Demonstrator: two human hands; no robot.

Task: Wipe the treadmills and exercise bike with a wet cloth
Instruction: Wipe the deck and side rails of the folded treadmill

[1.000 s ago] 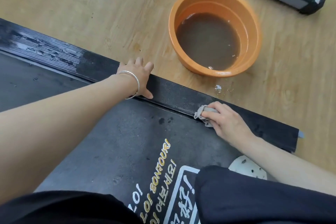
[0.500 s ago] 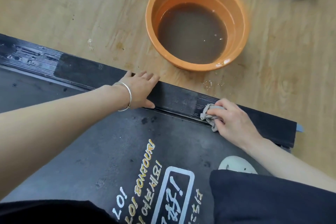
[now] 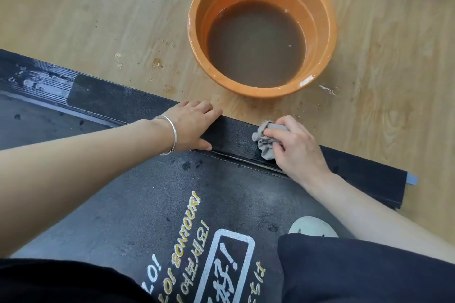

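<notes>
Crouching on the treadmill belt [image 3: 152, 204], the person works its side rail [image 3: 236, 138]: the right hand [image 3: 295, 147] bunches the grey cloth [image 3: 264, 141] there, the left hand [image 3: 190, 125] lies flat alongside. Beyond the rail, the orange basin [image 3: 197, 39] holds murky water. Wet streaks gleam far left (the rail's rest looks dull, unfinished). Since earlier, the cloth has slid outward across the rail.

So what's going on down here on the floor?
A person is crouched on a treadmill, cleaning its side rail. The right hand grips a crumpled grey cloth and presses it on the rail, while the left hand rests flat on the same rail nearby. An orange basin of murky brown water sits on the wooden floor just beyond.
</notes>
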